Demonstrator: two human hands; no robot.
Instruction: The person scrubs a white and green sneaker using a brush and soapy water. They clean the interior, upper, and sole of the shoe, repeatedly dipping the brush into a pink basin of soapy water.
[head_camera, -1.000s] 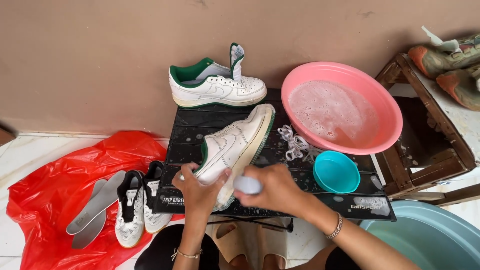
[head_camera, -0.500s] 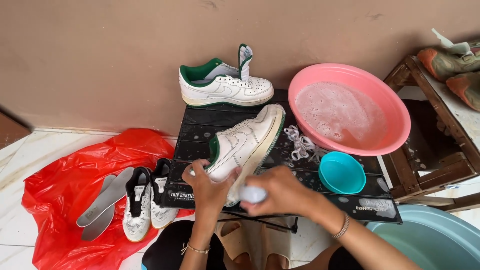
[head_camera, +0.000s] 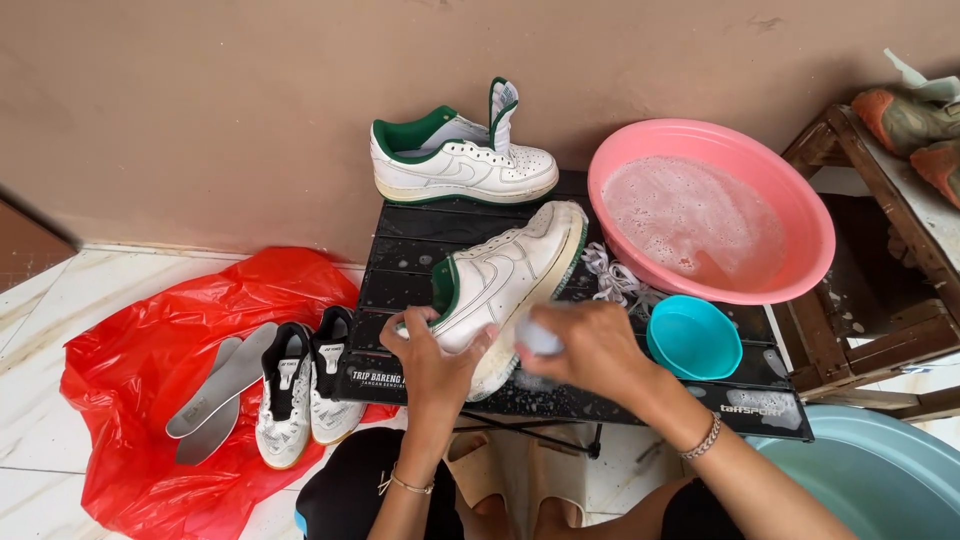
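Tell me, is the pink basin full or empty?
Partly full: the pink basin holds foamy, soapy water across its bottom, well below the rim.

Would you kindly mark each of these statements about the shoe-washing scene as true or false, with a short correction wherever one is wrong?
1. The left hand grips the heel end of the white and green shoe. True.
2. The pink basin holds soapy water. True.
3. The small teal bowl sits inside the pink basin. False: it stands on the black table, beside the basin.
4. The second white and green shoe lies on the red plastic bag. False: it stands upright at the far edge of the table.
5. The right hand holds a small pale brush at the shoe's sole. True.
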